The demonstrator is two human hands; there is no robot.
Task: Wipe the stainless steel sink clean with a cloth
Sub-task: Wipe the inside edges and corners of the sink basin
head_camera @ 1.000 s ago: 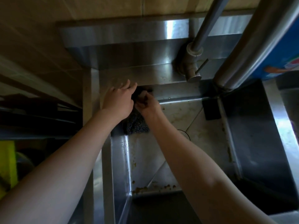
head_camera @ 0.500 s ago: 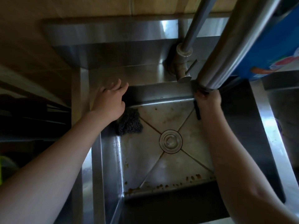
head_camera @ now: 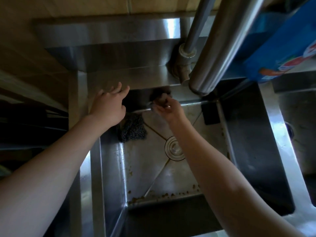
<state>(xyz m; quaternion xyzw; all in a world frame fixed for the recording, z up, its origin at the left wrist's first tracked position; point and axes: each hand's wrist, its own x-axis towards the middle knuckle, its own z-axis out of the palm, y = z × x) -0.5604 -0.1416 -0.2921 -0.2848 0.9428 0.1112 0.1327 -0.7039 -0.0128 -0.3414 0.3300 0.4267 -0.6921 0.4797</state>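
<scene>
The shiny steel sink [head_camera: 109, 170] fills the middle, with brown crumbs along its bottom edge. A dark, bumpy cloth [head_camera: 132, 128] lies in its upper left corner.

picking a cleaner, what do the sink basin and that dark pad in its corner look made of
Sink basin: looks like brushed stainless steel, with streaky reflections, folded creases and brown residue along the near edge. Dark pad: seemingly a coarse mesh scourer, knobbly and glinting; metal or plastic, I cannot tell.
</scene>
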